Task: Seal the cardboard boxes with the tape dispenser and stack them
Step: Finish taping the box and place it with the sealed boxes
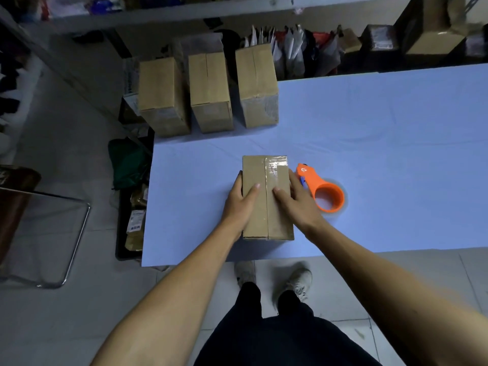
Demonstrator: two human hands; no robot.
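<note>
Head view: one cardboard box (266, 199) lying near the front edge of the pale blue table (383, 133), clear tape along its top seam; left hand (239, 200) and right hand (297, 198) gripping its two sides, fingers (239, 180) curled over the edges, thumbs on top. Orange tape dispenser (320, 187) lying just right of the box, beside the right hand. Three more boxes (208, 93) standing in a row at the far left end of the table.
</note>
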